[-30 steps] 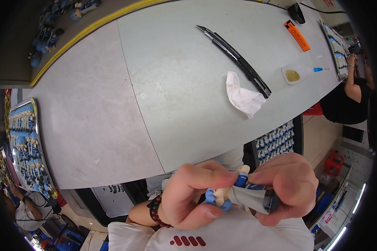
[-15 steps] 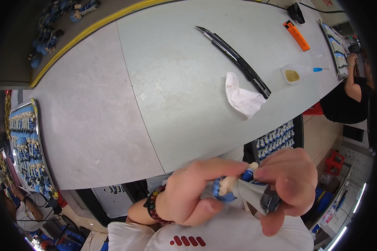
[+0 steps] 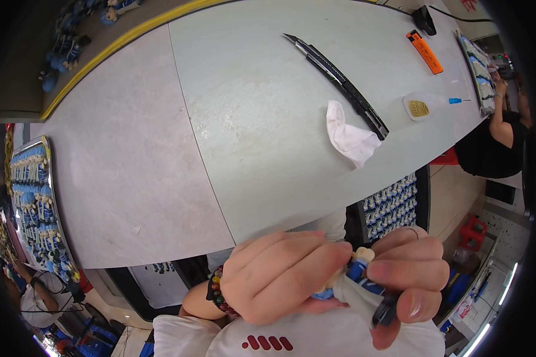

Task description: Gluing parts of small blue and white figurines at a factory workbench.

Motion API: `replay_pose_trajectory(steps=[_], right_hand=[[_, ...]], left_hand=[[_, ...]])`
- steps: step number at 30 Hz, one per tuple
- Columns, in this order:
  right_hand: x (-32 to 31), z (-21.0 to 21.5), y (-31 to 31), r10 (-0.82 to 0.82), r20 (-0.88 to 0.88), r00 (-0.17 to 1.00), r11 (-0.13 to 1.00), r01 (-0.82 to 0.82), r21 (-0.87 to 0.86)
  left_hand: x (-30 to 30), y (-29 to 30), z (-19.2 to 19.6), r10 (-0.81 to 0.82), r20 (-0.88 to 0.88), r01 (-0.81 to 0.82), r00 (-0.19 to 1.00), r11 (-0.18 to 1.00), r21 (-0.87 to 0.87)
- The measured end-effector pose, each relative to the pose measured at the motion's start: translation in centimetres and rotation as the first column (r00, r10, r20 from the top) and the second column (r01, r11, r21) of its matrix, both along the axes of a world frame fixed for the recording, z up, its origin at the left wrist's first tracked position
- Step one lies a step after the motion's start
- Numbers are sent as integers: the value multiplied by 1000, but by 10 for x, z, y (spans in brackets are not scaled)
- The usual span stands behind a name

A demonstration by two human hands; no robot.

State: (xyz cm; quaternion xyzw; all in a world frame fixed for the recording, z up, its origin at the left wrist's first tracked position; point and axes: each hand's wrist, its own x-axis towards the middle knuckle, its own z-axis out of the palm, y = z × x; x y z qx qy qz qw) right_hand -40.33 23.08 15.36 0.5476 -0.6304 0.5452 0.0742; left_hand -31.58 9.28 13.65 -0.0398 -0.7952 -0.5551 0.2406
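A small toy figurine (image 3: 358, 288) with blue hair, a blue-and-grey body and black feet is held in front of my chest, lying sideways. My left hand (image 3: 283, 273) is closed round its head end, covering most of the hair. Fingers of my right hand (image 3: 408, 279) pinch its lower body near the black feet. Beyond my hands, a crumpled white cloth (image 3: 350, 134) lies on the table against the handle of a black utility knife (image 3: 339, 83).
On the table (image 3: 131, 154) lie an orange utility knife-shaped piece (image 3: 424, 52) and a clear bottle (image 3: 420, 107) with a blue needle tip. A tray of figurines (image 3: 37, 208) stands at left. Below the edge sits a figurine crate (image 3: 392, 208). A co-worker (image 3: 494, 137) is at right.
My left hand has rolled over the figurine's head, hiding more of it. My right hand has shifted slightly down, its fingers still on the figurine's lower body.
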Motion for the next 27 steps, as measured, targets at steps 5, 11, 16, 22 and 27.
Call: replay_pose_trajectory(steps=[5,11,16,22,27], right_hand=[[-5,0,1,76,13,997,997,-76,15],[-21,4,0,76,-131,988,979,-48,199],[-28,4,-5,178,24,984,965,-180,189],[-40,-6,-9,177,22,984,980,-178,84],[-49,-16,11,-621,177,763,733,646,-212]], left_hand=[[-3,-1,-10,-110,-9,110,994,986,126],[0,-1,-9,-330,115,224,937,819,528],[-4,-7,-1,-598,234,155,766,526,836],[-5,-12,-9,-626,107,353,772,563,747],[-1,-18,-1,-581,229,328,781,694,641]])
